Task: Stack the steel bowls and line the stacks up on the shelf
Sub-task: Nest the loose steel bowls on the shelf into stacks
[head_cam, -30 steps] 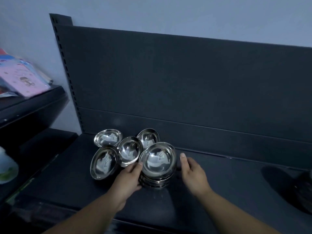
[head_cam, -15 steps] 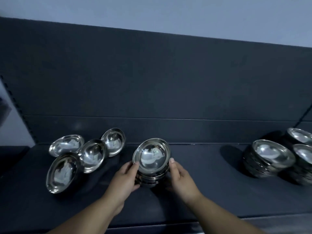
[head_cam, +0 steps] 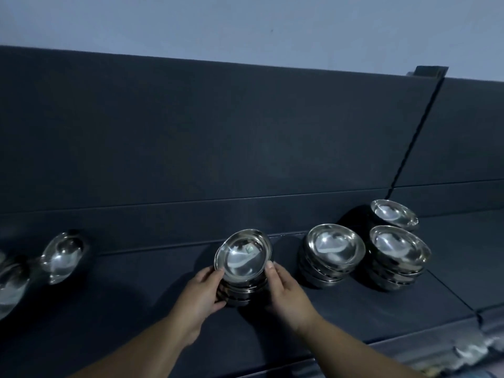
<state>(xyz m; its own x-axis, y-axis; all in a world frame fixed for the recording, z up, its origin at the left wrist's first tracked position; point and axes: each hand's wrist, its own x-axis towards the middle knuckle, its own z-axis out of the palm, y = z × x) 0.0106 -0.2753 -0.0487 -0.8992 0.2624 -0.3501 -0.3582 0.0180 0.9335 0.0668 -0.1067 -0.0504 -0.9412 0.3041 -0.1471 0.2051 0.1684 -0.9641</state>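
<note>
Item: stack (head_cam: 242, 268), middle of shelf (head_cam: 354, 317), clasped from both sides. Grip: left hand (head_cam: 201, 293) curled round its left flank; right hand (head_cam: 286, 293) likewise opposite, thumb at top rim. Lifted or resting: cannot tell. Near, rightward: other stacks (head_cam: 331, 252).

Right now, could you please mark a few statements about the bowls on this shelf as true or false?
1. The left hand and the right hand both hold the held stack. True.
2. Three more stacks stand to its right: the middle stack, front stack and back stack. True.
3. The loose bowls lie right of the hands. False: they lie at the far left.
4. The held stack touches the middle stack. False: bare shelf shows between them.
</note>
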